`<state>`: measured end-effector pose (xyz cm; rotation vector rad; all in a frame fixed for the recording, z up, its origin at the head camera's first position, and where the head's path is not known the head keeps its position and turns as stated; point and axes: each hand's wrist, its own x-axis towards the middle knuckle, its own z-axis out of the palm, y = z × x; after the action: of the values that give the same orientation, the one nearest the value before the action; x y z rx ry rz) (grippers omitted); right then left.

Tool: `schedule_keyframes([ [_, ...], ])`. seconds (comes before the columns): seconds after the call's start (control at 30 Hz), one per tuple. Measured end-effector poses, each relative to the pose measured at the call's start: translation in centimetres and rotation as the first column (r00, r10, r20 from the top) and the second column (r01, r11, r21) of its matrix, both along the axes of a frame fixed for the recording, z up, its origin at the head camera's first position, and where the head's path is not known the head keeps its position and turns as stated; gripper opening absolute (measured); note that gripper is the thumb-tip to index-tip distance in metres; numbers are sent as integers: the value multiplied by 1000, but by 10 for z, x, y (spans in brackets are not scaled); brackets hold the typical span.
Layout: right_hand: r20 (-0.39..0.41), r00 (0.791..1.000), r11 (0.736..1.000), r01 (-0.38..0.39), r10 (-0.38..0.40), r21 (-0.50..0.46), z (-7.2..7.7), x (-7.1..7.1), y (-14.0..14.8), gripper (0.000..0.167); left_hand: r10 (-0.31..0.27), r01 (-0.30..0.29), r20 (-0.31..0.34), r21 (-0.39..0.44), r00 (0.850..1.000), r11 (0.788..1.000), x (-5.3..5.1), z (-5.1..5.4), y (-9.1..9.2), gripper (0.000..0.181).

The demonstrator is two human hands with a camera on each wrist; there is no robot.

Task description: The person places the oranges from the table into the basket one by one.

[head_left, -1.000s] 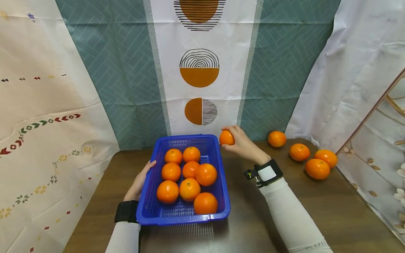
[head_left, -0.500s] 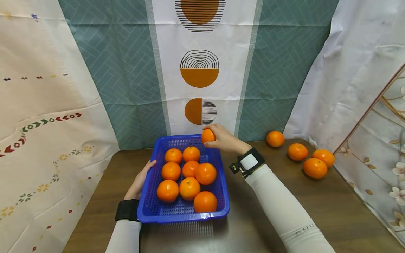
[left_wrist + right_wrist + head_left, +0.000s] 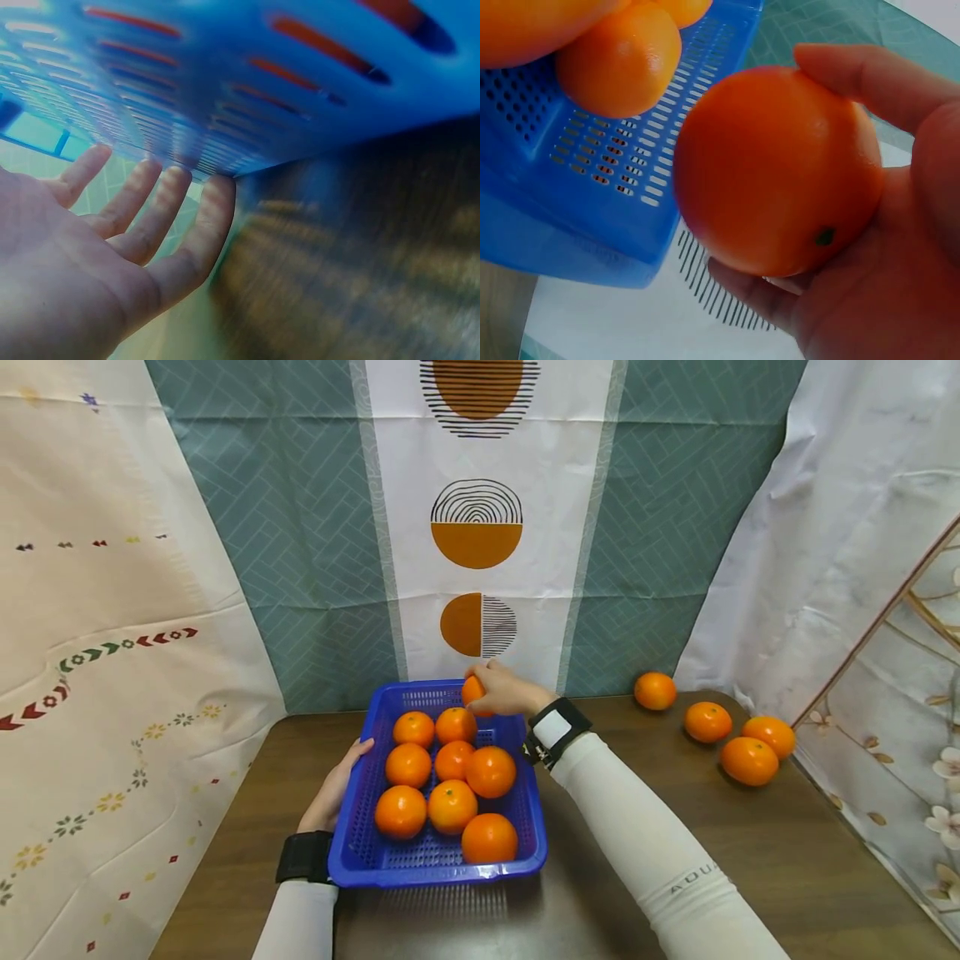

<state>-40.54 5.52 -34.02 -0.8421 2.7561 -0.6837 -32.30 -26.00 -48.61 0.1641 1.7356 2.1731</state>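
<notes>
Patterned cloth behind a brown table bearing a blue basket of oranges. Against its outer wall, a left hand, fingers relaxed; at its far right corner, a right hand gripping another orange. Probably light, firm and slick (bruisable if dropped); best cupped round the widest part.

head view: round orange fruit partly covered by bare right hand; bare left hand partly hidden by blue slotted plastic basket. left wrist: brown wooden tabletop blurred (grain smeared), palm cropped at left.
</notes>
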Motion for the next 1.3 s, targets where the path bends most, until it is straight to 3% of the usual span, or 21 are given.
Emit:
schedule_keyframes([
  [0.17,28,1000,996,2,-4,92,-2,-3,-7,56,13,-13,21,-20,1000,1000,3,0,-2,64],
  [0.53,155,987,987,-57,33,152,-2,-13,-16,46,20,-20,17,-25,1000,999,2,0,-2,64],
  [0.83,234,971,953,-32,-42,303,-8,-12,-19,46,15,-14,11,-32,1000,999,0,0,-1,67],
  [1.03,324,945,955,-58,-41,291,-17,-14,-19,57,0,0,6,-28,1000,1000,1,-1,0,68],
  [1.13,371,925,961,-24,-84,276,-19,-11,-18,64,-6,6,3,-18,1000,1000,1,-1,0,67],
  [1.3,385,915,961,11,-122,277,-20,-8,-18,67,1,-1,0,-21,1000,1000,0,0,-1,67],
])
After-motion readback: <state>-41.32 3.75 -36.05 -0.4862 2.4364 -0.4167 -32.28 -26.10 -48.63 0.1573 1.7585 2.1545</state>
